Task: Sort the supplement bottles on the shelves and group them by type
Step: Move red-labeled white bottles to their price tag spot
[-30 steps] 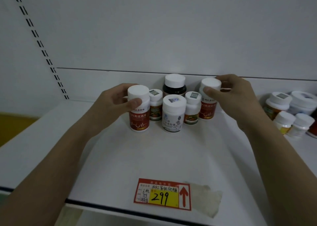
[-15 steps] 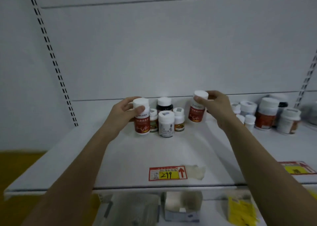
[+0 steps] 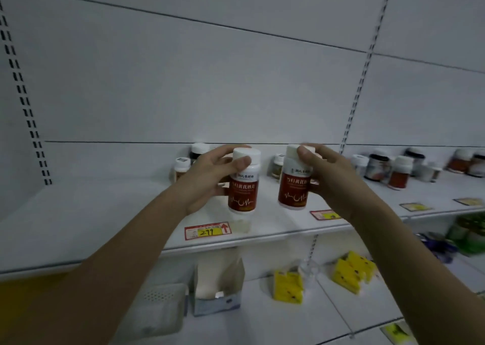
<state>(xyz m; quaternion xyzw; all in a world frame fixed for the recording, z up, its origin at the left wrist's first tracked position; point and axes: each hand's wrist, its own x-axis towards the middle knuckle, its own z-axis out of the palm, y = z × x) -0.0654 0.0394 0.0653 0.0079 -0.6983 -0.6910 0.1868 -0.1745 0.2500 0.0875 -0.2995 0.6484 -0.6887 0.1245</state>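
Observation:
My left hand [image 3: 207, 177] grips a white-capped bottle with a red label [image 3: 242, 187], lifted off the shelf. My right hand [image 3: 325, 171] grips a matching red-label bottle [image 3: 294, 184] by its cap and side, held level with the first. Both bottles hang in the air in front of the white shelf [image 3: 105, 213]. Behind my hands a few small bottles [image 3: 182, 165] still stand at the back of the shelf, partly hidden by my fingers. A further group of bottles [image 3: 399, 169] stands on the shelf to the right.
A red and yellow price tag [image 3: 207, 230] marked 299 sticks to the shelf's front edge, with other tags [image 3: 325, 215] to the right. On the lower shelf are an open box [image 3: 217, 287], yellow packs [image 3: 288, 287] and a white perforated item [image 3: 154, 308].
Both hands have lifted their red-label bottles off the shelf and drawn them toward me. The view has pulled back and swung right, showing more shelf and the lower level.

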